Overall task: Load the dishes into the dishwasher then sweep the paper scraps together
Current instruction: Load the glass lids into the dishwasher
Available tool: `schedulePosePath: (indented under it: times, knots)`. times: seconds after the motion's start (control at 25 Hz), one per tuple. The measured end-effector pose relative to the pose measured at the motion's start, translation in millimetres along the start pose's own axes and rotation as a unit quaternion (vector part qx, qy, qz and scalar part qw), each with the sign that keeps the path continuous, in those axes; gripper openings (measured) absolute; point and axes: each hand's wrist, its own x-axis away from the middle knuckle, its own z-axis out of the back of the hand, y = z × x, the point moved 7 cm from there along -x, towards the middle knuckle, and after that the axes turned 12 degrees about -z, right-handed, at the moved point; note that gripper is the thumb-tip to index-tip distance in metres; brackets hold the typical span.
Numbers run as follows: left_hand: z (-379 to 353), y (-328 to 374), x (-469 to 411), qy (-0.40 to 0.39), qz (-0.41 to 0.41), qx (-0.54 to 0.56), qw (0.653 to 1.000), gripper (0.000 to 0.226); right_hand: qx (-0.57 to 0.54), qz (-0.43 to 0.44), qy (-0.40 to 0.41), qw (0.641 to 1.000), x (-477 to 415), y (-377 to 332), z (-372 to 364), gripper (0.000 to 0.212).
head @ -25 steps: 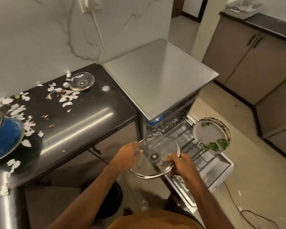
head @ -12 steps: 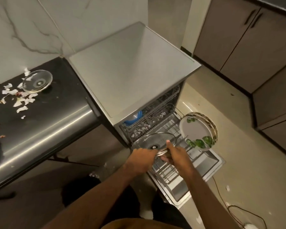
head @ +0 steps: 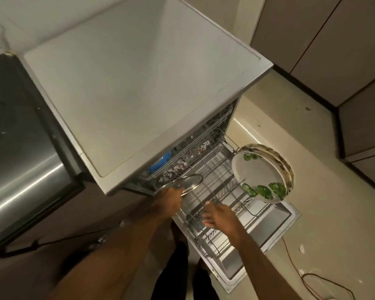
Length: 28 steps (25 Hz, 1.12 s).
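**left hand grips a glass lid at the dishwasher mouth; right hand spread above the rack**

the open dishwasher [head: 139, 94] fills the middle of the view, its flat grey top running from 9 to 1 o'clock; its door [head: 277, 221] lies folded down toward 5 o'clock, with the lower rack [head: 217, 187] drawn out over it; the left hand [head: 168, 201], just below centre, grips the near rim of a glass lid [head: 179, 183], fingers curled at the rim and the back of the hand toward the camera; the lid, metal-rimmed, lies nearly flat at the rack's 9 o'clock corner, right under the front edge of the dishwasher's top; whether it rests on the wires or hangs in the grip cannot be told; the right hand [head: 220, 217] hovers at 4 o'clock from the left hand, over the rack's near wires, fingers spread and loose, holding nothing; two leaf-patterned plates [head: 260, 174] stand on edge at the rack's 3 o'clock side, one behind the other; inside the machine, at 12 o'clock from the lid, an upper basket [head: 188, 163] holds small pale bits too blurred to name, with something blue [head: 161, 163] at its 9 o'clock; a steel-fronted counter [head: 20, 159] sits at the frame's 9 o'clock, just beside the dishwasher; brown cabinets [head: 333, 50] stand at 2 o'clock; on the pale floor [head: 312, 137] at 5 o'clock lie a thin cable [head: 290, 256] and a white scrap [head: 301, 248]
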Motion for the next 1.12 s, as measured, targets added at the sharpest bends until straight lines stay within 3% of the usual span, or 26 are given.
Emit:
schedulePosePath:
  times: [0.52, 0.92, 1.0, 1.12]
  knots:
    - [-94, -112, -153, 0.023, 0.11, 0.042, 0.993, 0.028, 0.043, -0.051, -0.006, 0.998, -122, 10, -14, 0.019]
    - [-125, -130, -176, -0.03, 0.145, 0.062, 0.987, 0.027, 0.049, -0.052, -0.043, 0.997, -123, 1, -17, 0.025]
    - [-129, -130, -172, -0.047, 0.135, 0.051, 0.988, 0.029, 0.051, -0.056, -0.03, 0.997, -112, -5, -13, 0.019]
    - [-101, -106, -143, -0.013, 0.135, 0.074, 0.988, 0.037, 0.1, -0.023, 0.01, 0.995, -93, -24, -4, 0.016]
